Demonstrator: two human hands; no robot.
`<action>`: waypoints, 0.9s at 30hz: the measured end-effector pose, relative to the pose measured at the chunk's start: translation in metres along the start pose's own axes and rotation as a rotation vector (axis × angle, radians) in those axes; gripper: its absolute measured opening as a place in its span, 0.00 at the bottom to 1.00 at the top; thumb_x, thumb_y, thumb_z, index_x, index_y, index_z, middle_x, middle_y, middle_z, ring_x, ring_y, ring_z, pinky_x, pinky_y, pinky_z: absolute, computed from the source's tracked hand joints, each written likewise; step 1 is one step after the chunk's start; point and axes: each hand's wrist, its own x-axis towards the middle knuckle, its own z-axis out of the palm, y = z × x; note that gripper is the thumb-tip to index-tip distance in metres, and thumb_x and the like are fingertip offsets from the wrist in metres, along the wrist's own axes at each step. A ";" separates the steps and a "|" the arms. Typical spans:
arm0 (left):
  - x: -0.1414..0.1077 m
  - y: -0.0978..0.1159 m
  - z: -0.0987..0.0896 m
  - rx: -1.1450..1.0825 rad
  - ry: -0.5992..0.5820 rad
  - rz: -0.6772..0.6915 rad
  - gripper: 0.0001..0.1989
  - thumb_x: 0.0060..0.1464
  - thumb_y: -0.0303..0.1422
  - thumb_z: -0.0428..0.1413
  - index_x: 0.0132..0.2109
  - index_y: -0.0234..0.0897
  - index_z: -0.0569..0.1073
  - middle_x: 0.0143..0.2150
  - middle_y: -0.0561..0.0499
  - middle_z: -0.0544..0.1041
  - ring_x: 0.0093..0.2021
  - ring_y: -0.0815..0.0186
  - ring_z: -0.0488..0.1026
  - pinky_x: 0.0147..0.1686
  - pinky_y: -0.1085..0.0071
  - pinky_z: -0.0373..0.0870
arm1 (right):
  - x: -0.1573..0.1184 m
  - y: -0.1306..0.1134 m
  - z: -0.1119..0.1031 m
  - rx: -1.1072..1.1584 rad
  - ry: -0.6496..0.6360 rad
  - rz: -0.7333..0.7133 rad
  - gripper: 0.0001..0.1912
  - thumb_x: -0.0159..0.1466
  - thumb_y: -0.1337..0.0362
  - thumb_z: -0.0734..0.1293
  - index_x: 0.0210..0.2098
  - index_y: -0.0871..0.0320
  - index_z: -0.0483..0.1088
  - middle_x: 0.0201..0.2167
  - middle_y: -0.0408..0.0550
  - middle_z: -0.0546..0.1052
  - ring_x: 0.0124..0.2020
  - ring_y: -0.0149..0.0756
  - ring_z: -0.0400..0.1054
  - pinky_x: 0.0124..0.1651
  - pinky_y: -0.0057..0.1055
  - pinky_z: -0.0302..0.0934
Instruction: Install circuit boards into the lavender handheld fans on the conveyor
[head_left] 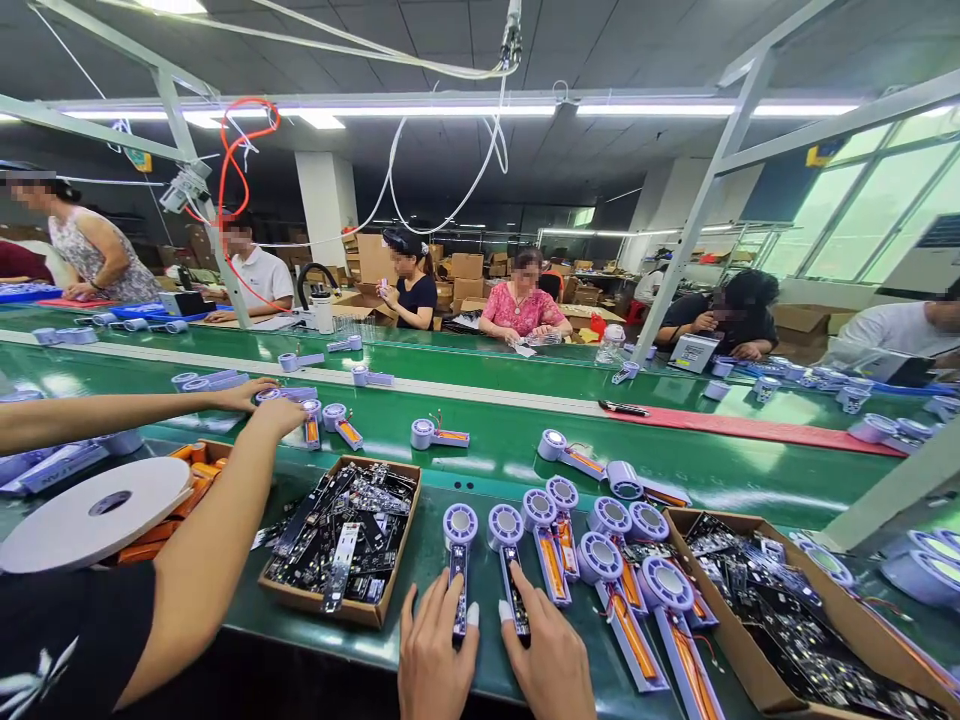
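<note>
My left hand (pixel 437 640) grips the handle of a purple handheld fan (pixel 460 523), thumb on one side and fingers on top. A dark circuit board (pixel 459 562) lies in that handle. Beside it, my right hand (pixel 551 645) holds a second handheld fan (pixel 505 523) the same way, its fingertips pressing on another circuit board (pixel 511 556). White covers sit on both thumb tips. Both fans lie on the green bench with their round heads pointing away from me. The lower handle ends are partly hidden by my hands.
Boxes of circuit boards stand left (pixel 412 500) and right (pixel 780 655). Several open fans with orange batteries (pixel 634 635) lie right of my hands. A co-worker's arms (pixel 217 540) reach across the left, above a white tape roll (pixel 157 500). A green conveyor (pixel 495 465) runs beyond.
</note>
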 end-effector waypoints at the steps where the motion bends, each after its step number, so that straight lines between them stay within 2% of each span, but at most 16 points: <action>1: 0.000 0.000 -0.001 -0.001 -0.001 -0.003 0.19 0.57 0.29 0.53 0.56 0.36 0.68 0.52 0.46 0.79 0.50 0.59 0.76 0.54 0.57 0.59 | 0.000 0.000 0.000 -0.006 0.004 -0.006 0.27 0.65 0.63 0.58 0.63 0.55 0.57 0.42 0.50 0.78 0.38 0.41 0.76 0.39 0.35 0.72; 11: 0.006 0.003 -0.010 0.020 -0.011 -0.002 0.23 0.56 0.28 0.50 0.59 0.33 0.66 0.52 0.46 0.78 0.50 0.59 0.75 0.53 0.60 0.58 | 0.001 -0.007 -0.006 -0.040 0.062 -0.035 0.24 0.68 0.61 0.54 0.63 0.56 0.57 0.36 0.51 0.78 0.33 0.41 0.76 0.33 0.35 0.72; 16: 0.005 0.002 -0.008 0.008 -0.045 -0.011 0.23 0.56 0.28 0.50 0.60 0.32 0.65 0.53 0.45 0.78 0.50 0.58 0.75 0.54 0.60 0.58 | -0.004 -0.002 -0.001 -0.055 0.041 -0.018 0.25 0.69 0.58 0.54 0.64 0.55 0.56 0.35 0.51 0.77 0.33 0.42 0.75 0.33 0.37 0.72; 20: 0.001 0.001 -0.008 -0.002 -0.020 -0.004 0.22 0.56 0.29 0.51 0.58 0.29 0.66 0.50 0.43 0.79 0.49 0.58 0.76 0.54 0.59 0.59 | -0.009 0.000 0.001 -0.035 0.013 -0.023 0.28 0.69 0.56 0.54 0.67 0.54 0.51 0.36 0.51 0.77 0.32 0.43 0.75 0.33 0.37 0.72; 24: -0.003 -0.002 -0.007 -0.027 -0.003 0.023 0.19 0.56 0.30 0.53 0.55 0.32 0.68 0.50 0.41 0.79 0.49 0.57 0.76 0.54 0.60 0.61 | -0.013 -0.004 0.002 -0.043 -0.002 0.039 0.27 0.70 0.56 0.51 0.67 0.54 0.51 0.37 0.53 0.77 0.33 0.45 0.74 0.34 0.40 0.71; 27: -0.006 0.000 -0.006 -0.065 0.019 -0.006 0.17 0.57 0.29 0.52 0.54 0.35 0.69 0.49 0.41 0.79 0.49 0.57 0.76 0.53 0.58 0.63 | -0.016 -0.006 0.002 -0.043 0.008 0.053 0.27 0.69 0.56 0.51 0.67 0.53 0.51 0.39 0.54 0.77 0.33 0.46 0.74 0.34 0.40 0.70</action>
